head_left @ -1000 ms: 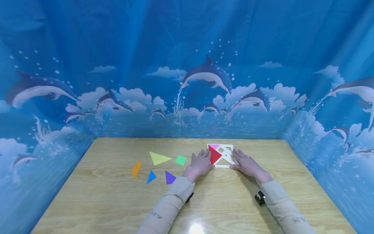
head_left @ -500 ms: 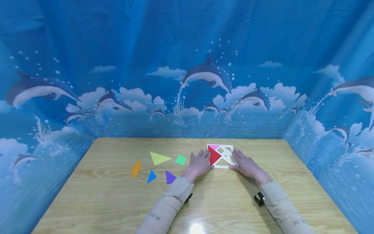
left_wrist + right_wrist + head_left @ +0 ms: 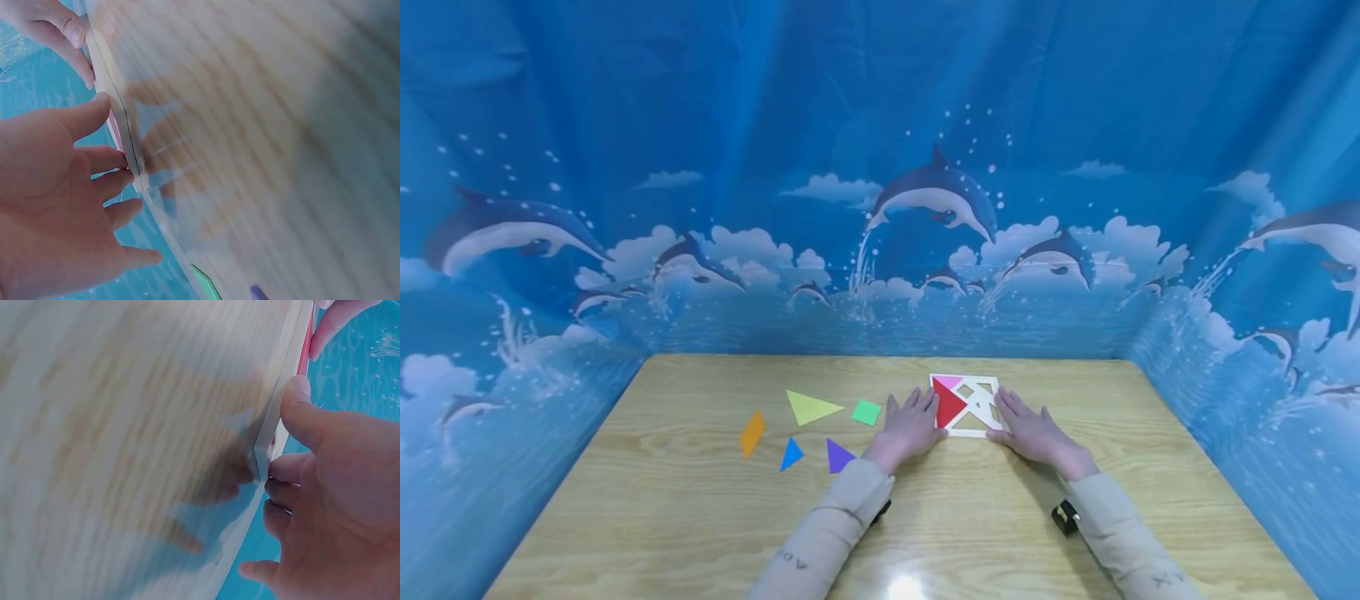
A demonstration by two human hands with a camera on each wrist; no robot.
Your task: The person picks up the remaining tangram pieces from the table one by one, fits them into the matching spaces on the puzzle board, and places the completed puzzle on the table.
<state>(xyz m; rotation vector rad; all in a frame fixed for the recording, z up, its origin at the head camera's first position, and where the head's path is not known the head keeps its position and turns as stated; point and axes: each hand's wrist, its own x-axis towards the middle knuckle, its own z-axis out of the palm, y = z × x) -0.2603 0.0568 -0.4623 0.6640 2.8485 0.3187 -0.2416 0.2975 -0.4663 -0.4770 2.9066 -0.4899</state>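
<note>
A white tangram tray (image 3: 968,432) lies on the table between both hands. In it are a red triangle (image 3: 949,403) and a pink triangle (image 3: 950,381); its other cutouts show wood. My left hand (image 3: 912,425) rests against the tray's left side, fingers extended, thumb at the near edge. My right hand (image 3: 1036,429) touches the right side and near right corner in a mirrored way. In the left wrist view, the left fingertips (image 3: 122,159) meet the tray's edge. The right wrist view shows the right thumb (image 3: 300,400) along the near edge.
Loose on the table (image 3: 700,517), left of the hands, lie a yellow triangle (image 3: 811,408), a green square (image 3: 866,412), an orange parallelogram (image 3: 752,434), a blue triangle (image 3: 791,455) and a purple triangle (image 3: 838,457). A dolphin-print curtain (image 3: 880,325) borders the table's back and sides.
The tray has slid slightly left and nearer to me, with both hands touching its sides throughout. The loose pieces stay in place; the head view shifts a little.
</note>
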